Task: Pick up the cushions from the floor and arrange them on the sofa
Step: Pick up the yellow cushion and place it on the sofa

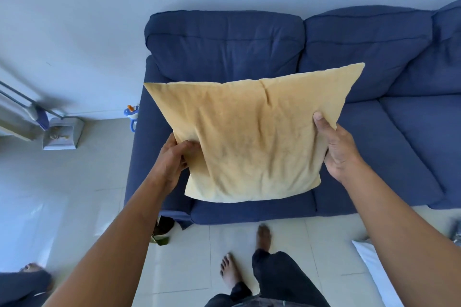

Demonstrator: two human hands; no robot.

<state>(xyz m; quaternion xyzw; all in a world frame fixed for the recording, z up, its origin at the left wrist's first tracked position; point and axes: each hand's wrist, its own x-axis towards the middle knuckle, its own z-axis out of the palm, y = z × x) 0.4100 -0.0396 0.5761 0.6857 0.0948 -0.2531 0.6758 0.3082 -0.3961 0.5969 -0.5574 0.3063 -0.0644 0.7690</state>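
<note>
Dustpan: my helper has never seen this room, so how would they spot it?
Start at the blue sofa and look left, past its armrest, to the wall. The dustpan stands there on the pale floor, the only grey scoop, with bits of debris inside.

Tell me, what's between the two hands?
The yellow cushion fills the stretch: the left hand holds its left edge, the right hand its right edge, above the blue sofa, in the head view.

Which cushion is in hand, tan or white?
The tan square fabric cushion, gripped by both hands above the blue sofa; the white cushion lies on the floor.
</note>
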